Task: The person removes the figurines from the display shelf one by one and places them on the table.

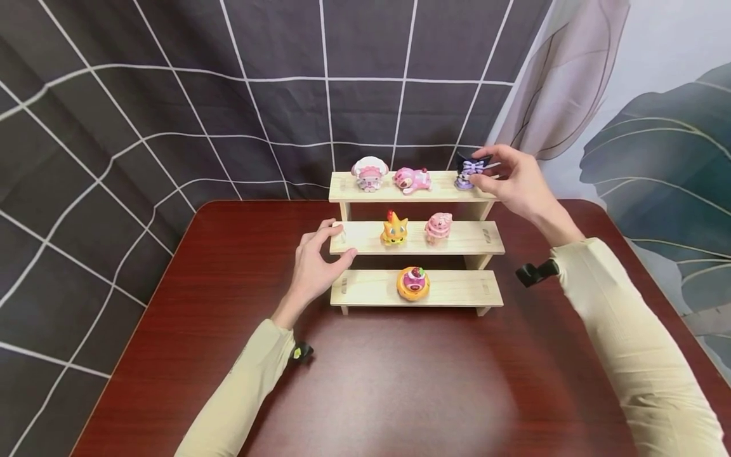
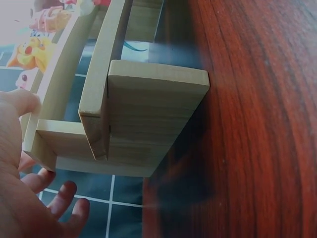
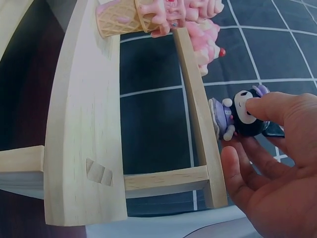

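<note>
My right hand [image 1: 514, 181] pinches a black and purple figurine [image 1: 471, 168] with a purple bow between thumb and fingers. Its base is at the right end of the top board of a three-tier wooden shelf [image 1: 365, 238]; in the right wrist view the figurine's [image 3: 242, 109] base looks to be touching the board or very near it. At the left end of the middle board, my left hand [image 1: 314, 257] grips the wood, thumb at the front and index finger towards the back. The remaining left fingers [image 2: 62, 198] hang loose past the board's end.
The top board also bears a white-hatted figurine [image 1: 369, 174] and a pink lying one [image 1: 412, 180]. A yellow figurine [image 1: 395, 230] and a pink ice-cream one [image 1: 438, 227] stand mid-tier, a tart-like one [image 1: 414, 283] below. Behind the reddish-brown table [image 1: 388, 381] hangs a dark checked cloth [image 1: 274, 101].
</note>
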`<control>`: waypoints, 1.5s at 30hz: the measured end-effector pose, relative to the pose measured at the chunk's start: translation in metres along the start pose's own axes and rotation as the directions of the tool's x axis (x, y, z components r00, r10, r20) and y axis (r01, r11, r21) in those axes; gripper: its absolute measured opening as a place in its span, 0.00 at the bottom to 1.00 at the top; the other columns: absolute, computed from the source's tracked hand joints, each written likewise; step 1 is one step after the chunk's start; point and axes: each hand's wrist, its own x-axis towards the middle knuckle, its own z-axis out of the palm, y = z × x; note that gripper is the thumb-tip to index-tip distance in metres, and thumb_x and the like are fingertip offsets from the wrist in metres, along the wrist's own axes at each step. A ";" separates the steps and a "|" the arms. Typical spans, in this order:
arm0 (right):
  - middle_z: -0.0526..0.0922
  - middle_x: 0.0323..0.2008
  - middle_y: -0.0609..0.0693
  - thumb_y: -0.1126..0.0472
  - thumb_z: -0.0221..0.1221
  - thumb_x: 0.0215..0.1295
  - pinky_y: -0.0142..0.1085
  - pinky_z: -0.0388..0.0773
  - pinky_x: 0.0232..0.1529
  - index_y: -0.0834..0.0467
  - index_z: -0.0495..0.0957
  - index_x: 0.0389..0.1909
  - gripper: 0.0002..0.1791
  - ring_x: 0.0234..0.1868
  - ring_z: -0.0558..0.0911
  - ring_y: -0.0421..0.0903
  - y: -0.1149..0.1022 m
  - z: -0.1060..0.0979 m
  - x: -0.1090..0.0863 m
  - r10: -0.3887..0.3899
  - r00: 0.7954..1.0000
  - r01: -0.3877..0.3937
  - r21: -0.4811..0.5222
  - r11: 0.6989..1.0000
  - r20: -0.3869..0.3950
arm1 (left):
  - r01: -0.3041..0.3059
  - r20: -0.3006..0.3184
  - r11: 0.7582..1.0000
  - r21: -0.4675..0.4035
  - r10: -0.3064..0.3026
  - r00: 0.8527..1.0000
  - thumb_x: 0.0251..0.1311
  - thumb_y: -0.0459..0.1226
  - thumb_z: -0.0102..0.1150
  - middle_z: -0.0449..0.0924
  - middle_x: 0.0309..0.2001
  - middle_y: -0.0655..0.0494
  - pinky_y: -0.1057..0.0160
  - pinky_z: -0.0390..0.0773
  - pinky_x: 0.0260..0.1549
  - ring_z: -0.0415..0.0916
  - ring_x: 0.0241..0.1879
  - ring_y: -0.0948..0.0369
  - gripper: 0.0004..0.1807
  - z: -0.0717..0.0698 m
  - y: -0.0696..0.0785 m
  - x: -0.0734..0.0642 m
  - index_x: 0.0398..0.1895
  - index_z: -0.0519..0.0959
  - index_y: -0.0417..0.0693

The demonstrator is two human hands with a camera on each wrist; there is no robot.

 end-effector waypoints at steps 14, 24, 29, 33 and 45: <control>0.82 0.36 0.38 0.69 0.67 0.60 0.25 0.76 0.31 0.64 0.78 0.54 0.21 0.33 0.81 0.36 0.000 -0.003 -0.008 0.005 1.000 -0.004 0.046 0.999 -0.010 | 0.006 0.000 0.999 -0.039 -0.006 1.000 0.52 0.42 0.74 0.76 0.64 0.55 0.46 0.68 0.48 0.72 0.53 0.40 0.28 0.004 -0.003 -0.001 0.57 0.82 0.44; 0.82 0.36 0.38 0.69 0.68 0.59 0.25 0.76 0.32 0.61 0.79 0.53 0.20 0.35 0.81 0.37 -0.010 -0.002 -0.018 -0.013 1.000 0.014 0.065 0.998 -0.015 | 0.028 0.006 0.999 -0.039 -0.028 1.000 0.52 0.43 0.74 0.76 0.64 0.57 0.47 0.68 0.48 0.72 0.53 0.41 0.27 0.002 -0.005 -0.001 0.57 0.82 0.45; 0.82 0.37 0.37 0.71 0.68 0.58 0.25 0.75 0.31 0.61 0.80 0.52 0.20 0.34 0.81 0.37 -0.016 -0.002 -0.024 -0.041 0.999 0.042 0.086 0.995 -0.018 | 0.026 0.006 0.999 -0.036 -0.026 1.000 0.52 0.43 0.74 0.76 0.64 0.58 0.47 0.68 0.48 0.73 0.53 0.41 0.27 0.001 -0.006 -0.001 0.57 0.83 0.46; 0.83 0.36 0.37 0.71 0.68 0.57 0.25 0.74 0.30 0.62 0.80 0.52 0.21 0.33 0.81 0.37 -0.020 -0.001 -0.028 -0.056 0.998 0.057 0.085 0.995 -0.015 | 0.027 0.006 0.999 -0.039 -0.026 1.000 0.52 0.43 0.74 0.76 0.63 0.57 0.47 0.68 0.47 0.73 0.52 0.41 0.27 0.000 -0.005 -0.001 0.56 0.83 0.46; 0.83 0.37 0.40 0.75 0.66 0.56 0.25 0.78 0.32 0.66 0.78 0.51 0.20 0.33 0.82 0.38 -0.031 0.001 -0.045 -0.127 0.992 0.124 0.147 0.981 0.014 | 0.038 0.013 0.998 -0.045 -0.038 0.999 0.52 0.43 0.74 0.76 0.64 0.55 0.46 0.68 0.46 0.72 0.53 0.41 0.28 -0.001 -0.002 0.001 0.57 0.82 0.46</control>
